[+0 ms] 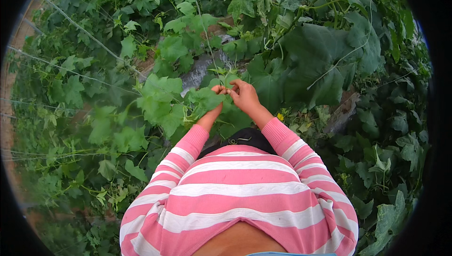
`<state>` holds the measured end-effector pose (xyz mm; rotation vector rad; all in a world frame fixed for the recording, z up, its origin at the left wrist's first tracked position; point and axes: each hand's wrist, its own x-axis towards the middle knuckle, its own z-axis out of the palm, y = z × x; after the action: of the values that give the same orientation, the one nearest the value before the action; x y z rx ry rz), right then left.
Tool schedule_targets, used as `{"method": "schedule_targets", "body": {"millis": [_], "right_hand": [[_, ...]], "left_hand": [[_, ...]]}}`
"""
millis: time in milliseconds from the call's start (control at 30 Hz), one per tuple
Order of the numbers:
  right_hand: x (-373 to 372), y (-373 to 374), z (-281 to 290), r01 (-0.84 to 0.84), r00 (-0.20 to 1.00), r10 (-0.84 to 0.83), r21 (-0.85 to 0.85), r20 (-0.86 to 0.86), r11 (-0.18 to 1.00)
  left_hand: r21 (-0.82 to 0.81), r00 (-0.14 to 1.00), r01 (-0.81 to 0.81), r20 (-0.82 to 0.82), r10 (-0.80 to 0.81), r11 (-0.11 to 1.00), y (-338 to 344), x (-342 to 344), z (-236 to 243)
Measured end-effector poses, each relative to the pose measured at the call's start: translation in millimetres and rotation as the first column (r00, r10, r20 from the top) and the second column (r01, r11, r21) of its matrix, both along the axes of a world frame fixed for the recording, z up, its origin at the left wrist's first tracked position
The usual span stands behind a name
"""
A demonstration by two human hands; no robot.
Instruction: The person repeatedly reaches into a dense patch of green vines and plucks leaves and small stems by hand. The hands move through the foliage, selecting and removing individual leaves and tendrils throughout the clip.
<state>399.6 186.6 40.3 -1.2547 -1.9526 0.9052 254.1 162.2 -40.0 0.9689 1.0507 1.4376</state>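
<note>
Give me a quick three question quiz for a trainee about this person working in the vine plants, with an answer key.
1. True or false: both hands are raised together at the vine stem.
2. Which hand is partly hidden by a leaf? A) left B) right
3. Fill in: the sleeves are striped pink and ____.

Key
1. True: the left hand and right hand meet at the vine stem.
2. A: a green leaf covers part of the left hand.
3. White, as on the striped sleeves.

Two hands [230,95], many green leaves [160,98], several support strings [84,32]
</note>
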Motion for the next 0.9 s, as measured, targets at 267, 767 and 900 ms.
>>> {"method": "schedule_targets", "body": {"millis": [267, 767, 900], "right_hand": [[4.7, -12.4, 17.7, -0.117, 0.814, -0.135, -0.386, -0.566, 0.915], [-24.8, -14.2, 91.1, -0.426, 0.901, 0.356, 0.353, 0.247, 0.833], [-35.9, -22.1, 108.7, -0.45, 0.892, 0.416, 0.453, 0.179, 0.77]], "left_hand": [[0.048, 0.93, 0.012, -0.369, 0.006, 0.999, -12.7, 2.4, 33.0], [-0.103, 0.916, -0.133, -0.392, 0.082, 0.986, -22.9, -22.9, 50.9], [0.448, 0.197, -0.122, -0.864, 0.464, 0.886, -28.7, -32.9, 55.5]]}}
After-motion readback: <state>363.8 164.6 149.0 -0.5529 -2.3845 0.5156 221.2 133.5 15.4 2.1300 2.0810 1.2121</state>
